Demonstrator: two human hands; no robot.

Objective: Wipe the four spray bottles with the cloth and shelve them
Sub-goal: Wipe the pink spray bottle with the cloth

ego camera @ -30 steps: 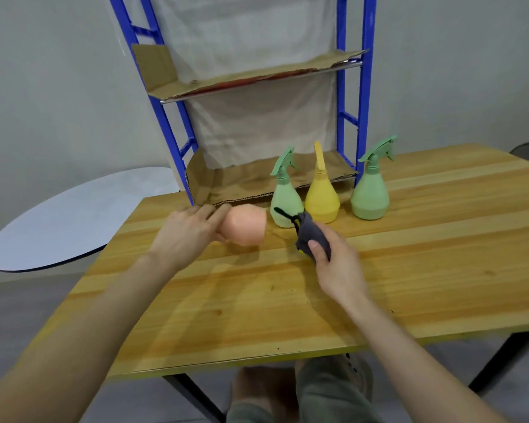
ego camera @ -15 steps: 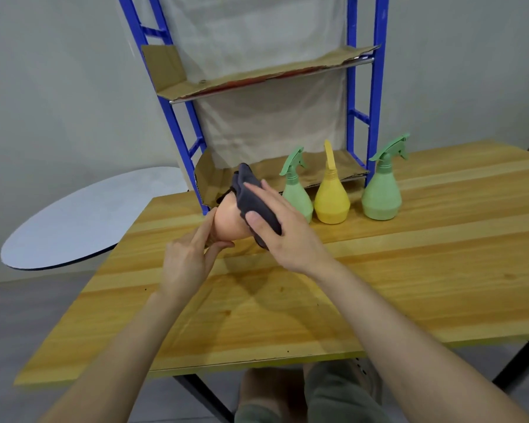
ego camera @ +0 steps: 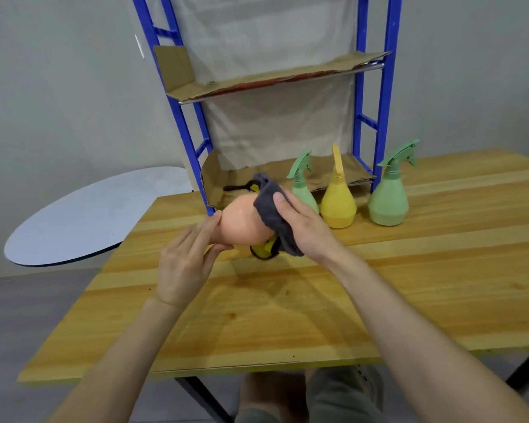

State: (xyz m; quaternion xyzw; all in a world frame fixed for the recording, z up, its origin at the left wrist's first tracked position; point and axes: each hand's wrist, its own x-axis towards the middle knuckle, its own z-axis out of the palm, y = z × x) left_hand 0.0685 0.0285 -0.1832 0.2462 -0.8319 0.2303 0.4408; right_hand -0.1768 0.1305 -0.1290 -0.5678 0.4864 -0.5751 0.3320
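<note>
My left hand (ego camera: 187, 257) holds the orange spray bottle (ego camera: 243, 222) tipped on its side above the table, its base toward me and its top hidden. My right hand (ego camera: 300, 222) presses a dark grey cloth (ego camera: 271, 213) with yellow-and-black trim against the bottle's right side. Three more bottles stand upright in a row in front of the rack: a small green one (ego camera: 301, 184), a yellow one (ego camera: 338, 199) and a larger green one (ego camera: 390, 195). Both cardboard-lined shelves (ego camera: 272, 79) of the blue rack hold no bottles.
The wooden table (ego camera: 348, 294) stretches wide in front of me. The blue rack (ego camera: 379, 96) stands at its far edge with a lower cardboard shelf (ego camera: 257, 181). A round grey tabletop (ego camera: 83, 215) sits to the left, beyond the table.
My right hand carried the cloth from the table up onto the orange bottle and slid it down the bottle's right side. My left hand lifted and tilted the bottle.
</note>
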